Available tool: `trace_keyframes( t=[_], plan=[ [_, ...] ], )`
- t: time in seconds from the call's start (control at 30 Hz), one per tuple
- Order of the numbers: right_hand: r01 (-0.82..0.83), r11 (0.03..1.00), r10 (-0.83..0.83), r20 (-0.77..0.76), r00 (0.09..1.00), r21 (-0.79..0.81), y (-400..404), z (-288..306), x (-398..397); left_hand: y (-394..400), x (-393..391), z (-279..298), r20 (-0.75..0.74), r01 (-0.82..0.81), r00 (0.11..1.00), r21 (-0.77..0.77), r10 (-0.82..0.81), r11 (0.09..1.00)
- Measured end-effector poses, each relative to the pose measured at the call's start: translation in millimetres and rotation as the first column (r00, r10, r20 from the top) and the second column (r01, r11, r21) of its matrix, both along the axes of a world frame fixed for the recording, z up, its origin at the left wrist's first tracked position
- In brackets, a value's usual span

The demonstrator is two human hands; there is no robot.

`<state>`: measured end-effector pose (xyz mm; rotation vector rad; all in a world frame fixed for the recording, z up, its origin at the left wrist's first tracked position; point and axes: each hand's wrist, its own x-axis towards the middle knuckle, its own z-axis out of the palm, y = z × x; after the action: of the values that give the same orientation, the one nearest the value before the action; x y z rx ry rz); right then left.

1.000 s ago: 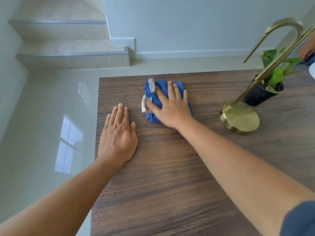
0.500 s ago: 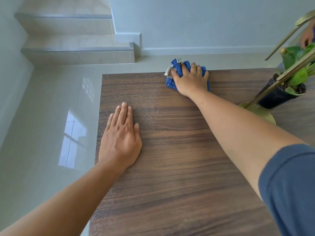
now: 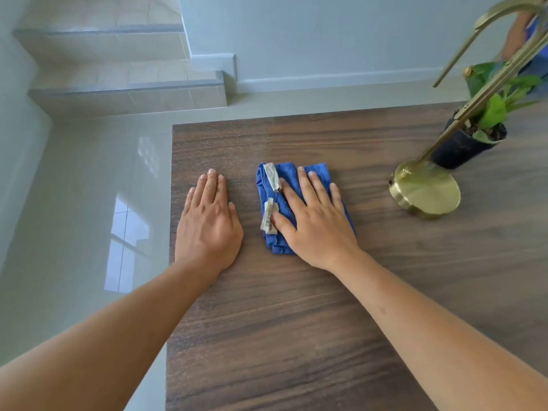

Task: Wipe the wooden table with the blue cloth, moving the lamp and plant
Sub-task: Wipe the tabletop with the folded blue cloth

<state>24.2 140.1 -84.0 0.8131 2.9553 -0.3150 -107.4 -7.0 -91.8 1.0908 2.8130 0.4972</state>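
A folded blue cloth (image 3: 274, 200) with white tags lies on the dark wooden table (image 3: 281, 315), near its left part. My right hand (image 3: 314, 223) presses flat on the cloth, fingers spread. Just left of it, my left hand (image 3: 207, 226) rests flat on the bare wood by the table's left edge, holding nothing. A brass lamp (image 3: 425, 192) with a round base stands at the right, its stem leaning up and right. Behind its base sits a green plant in a dark pot (image 3: 468, 143).
A glossy tiled floor (image 3: 89, 203) lies left of the table, with steps (image 3: 124, 93) at the back left and a white wall behind. Another person's arm (image 3: 516, 34) shows at the top right behind the lamp.
My right hand has pulled the cloth back from the table's far edge toward me and to the left, next to my left hand. The left hand has stayed in place.
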Motion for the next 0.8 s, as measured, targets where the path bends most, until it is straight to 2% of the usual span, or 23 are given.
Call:
trace_keyframes(
  t=[0.07, 0.1, 0.17, 0.2, 0.27, 0.4, 0.5, 0.6, 0.7, 0.8],
  plan=[
    [-0.015, 0.989, 0.008, -0.046, 0.999, -0.148, 1, 6, 9, 0, 1, 1, 0.006, -0.006, 1.000, -0.009, 0.006, 1.000],
    [0.012, 0.954, -0.052, -0.125, 0.991, -0.300, 5, 12, 9, 0, 1, 1, 0.013, -0.007, 1.000, -0.011, 0.008, 1.000],
    [0.080, 0.821, -0.285, -0.284, 0.916, -0.565, 14, 27, 12, 0, 1, 2, 0.018, 0.001, 1.000, -0.015, 0.000, 1.000],
    [0.109, 0.792, -0.377, -0.341, 0.861, -0.601, 19, 30, 18, 0, 1, 2, 0.019, 0.008, 1.000, -0.016, -0.008, 1.000],
    [0.191, 0.841, -0.427, -0.404, 0.809, -0.506, 25, 27, 36, -1, 1, 4, 0.035, 0.016, 0.999, -0.015, -0.015, 1.000],
    [0.257, 0.910, -0.373, -0.373, 0.850, -0.325, 26, 2, 70, -1, 10, 16, -0.008, 0.045, 0.999, 0.080, -0.045, 0.996],
    [0.260, 0.927, -0.351, -0.386, 0.853, -0.269, 28, -6, 69, 31, 35, 33, -0.045, 0.197, 0.980, 0.151, -0.193, 0.969],
    [0.275, 0.926, -0.363, -0.407, 0.838, -0.259, 31, -7, 65, 72, 58, 33, 0.014, 0.318, 0.948, -0.010, -0.318, 0.948],
    [0.265, 0.913, -0.384, -0.433, 0.815, -0.311, 32, -7, 68, 84, 66, 17, -0.012, 0.317, 0.944, -0.231, -0.329, 0.920],
    [0.248, 0.930, -0.343, -0.397, 0.851, -0.272, 35, -7, 67, 59, 61, 12, -0.047, 0.276, 0.953, -0.261, -0.298, 0.925]
  ],
)
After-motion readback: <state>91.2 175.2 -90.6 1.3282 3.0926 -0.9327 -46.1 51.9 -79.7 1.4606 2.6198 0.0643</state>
